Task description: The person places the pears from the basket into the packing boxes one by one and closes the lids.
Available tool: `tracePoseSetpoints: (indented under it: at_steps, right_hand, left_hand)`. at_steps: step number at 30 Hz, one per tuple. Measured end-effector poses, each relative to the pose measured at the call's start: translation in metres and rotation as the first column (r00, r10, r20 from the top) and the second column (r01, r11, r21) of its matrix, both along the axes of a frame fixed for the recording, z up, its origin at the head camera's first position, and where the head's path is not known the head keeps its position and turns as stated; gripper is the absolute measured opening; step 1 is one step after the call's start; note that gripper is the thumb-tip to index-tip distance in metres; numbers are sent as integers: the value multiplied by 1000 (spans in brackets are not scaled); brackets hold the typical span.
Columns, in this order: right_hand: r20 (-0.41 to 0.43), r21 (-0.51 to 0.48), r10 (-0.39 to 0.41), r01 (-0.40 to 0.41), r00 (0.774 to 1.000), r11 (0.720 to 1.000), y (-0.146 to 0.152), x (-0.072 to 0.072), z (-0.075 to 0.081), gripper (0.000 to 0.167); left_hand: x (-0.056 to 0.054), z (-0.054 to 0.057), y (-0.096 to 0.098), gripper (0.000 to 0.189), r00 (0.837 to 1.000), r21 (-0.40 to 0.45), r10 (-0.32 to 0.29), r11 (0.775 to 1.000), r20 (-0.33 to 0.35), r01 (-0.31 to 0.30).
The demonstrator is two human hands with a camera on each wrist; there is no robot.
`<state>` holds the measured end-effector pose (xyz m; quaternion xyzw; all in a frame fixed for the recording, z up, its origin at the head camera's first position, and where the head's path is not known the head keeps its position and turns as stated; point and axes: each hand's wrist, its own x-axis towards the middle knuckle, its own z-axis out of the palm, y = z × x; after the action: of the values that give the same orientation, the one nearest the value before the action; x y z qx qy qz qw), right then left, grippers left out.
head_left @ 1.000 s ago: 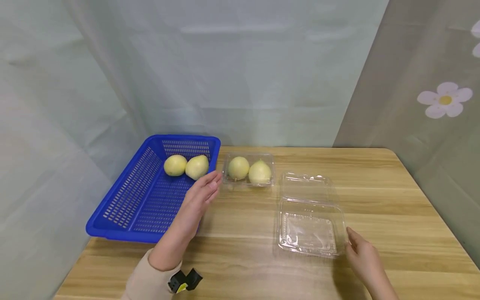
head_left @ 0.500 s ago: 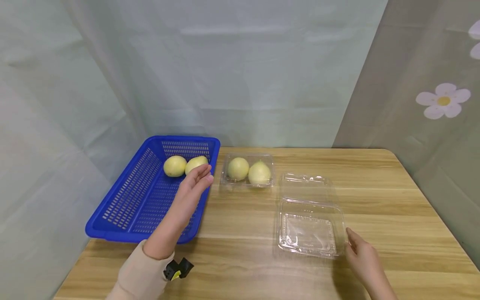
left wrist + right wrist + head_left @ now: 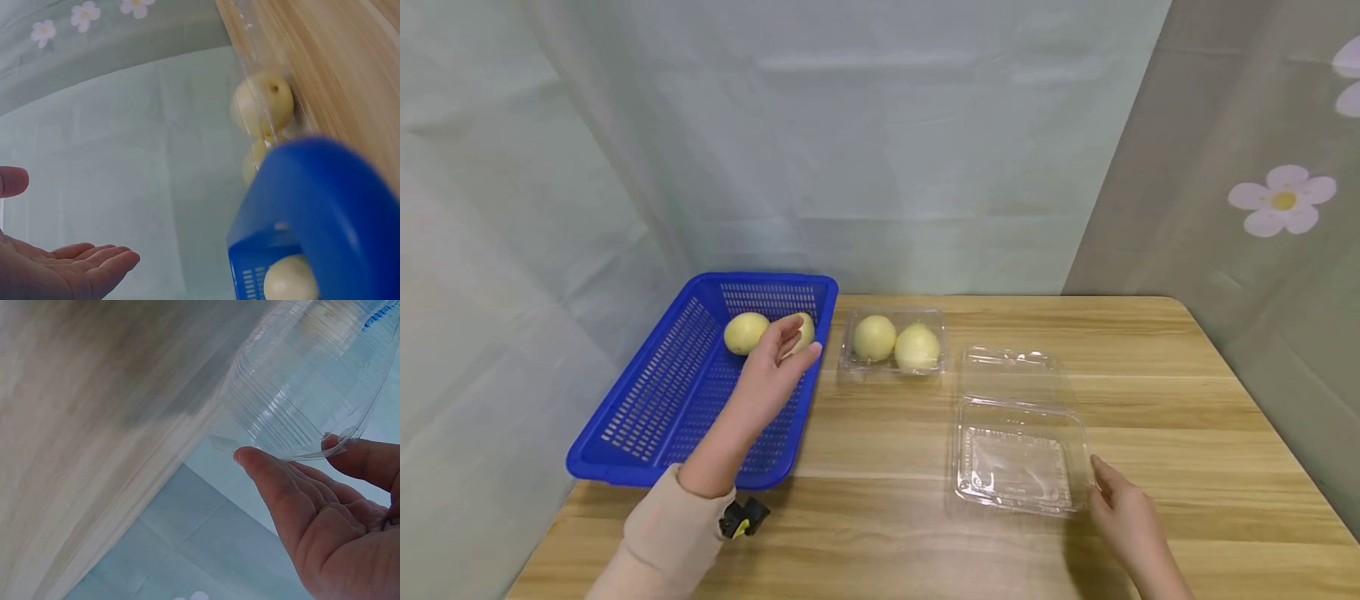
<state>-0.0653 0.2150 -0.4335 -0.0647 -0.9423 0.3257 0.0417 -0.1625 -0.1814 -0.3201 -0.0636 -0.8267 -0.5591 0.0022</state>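
My left hand (image 3: 767,375) is over the blue plastic basket (image 3: 808,437), its fingers loosely extended and holding nothing. Two pale yellow-green round fruits sit at the basket's far end: the left fruit (image 3: 747,333) shows whole, while the right fruit (image 3: 807,332) is partly hidden behind my fingers. In the left wrist view, the palm (image 3: 69,272) faces up beside the basket rim. At the right, an opened clear plastic clamshell box (image 3: 1018,467) lies with its lid (image 3: 1015,375) folded back. My right hand (image 3: 1127,517) pinches its near right rim between thumb and fingers.
A second clear box (image 3: 887,367) with two similar fruits (image 3: 917,346) inside stands just right of the basket. Wooden tabletop (image 3: 880,483) extends between basket and open box. Hanging cloth (image 3: 925,167) walls off the back and both sides.
My left hand has moved left from beside the basket's right edge to over the fruit, its thumb spreading from the fingers. The right hand and open box have stayed put.
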Motion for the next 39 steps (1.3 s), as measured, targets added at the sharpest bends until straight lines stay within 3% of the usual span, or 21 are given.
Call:
tracePoseSetpoints:
  at_steps: [18,24,32,39]
  right_hand:
    - [5,-8,-1,1,1000,1000,-2,-3,-1,43]
    - [-11,1,-1,1,1000,1000,-4,-3,-3,43]
    - [7,-18,3,-3,1000,1000,-4,-5,-1,44]
    - [-24,-3,-4,4,1000,1000,-3,-3,-2,42]
  left_hand:
    - [-31,-4,-30,65,997,-151,76,985,-33,-80]
    - [-38,-5,-34,64,993,-204,78,975,-86,-94]
    - [-49,-10,-38,61,977,-345,59,930,-205,-129]
    - [-59,-10,-37,63,974,-455,39,879,-224,-140]
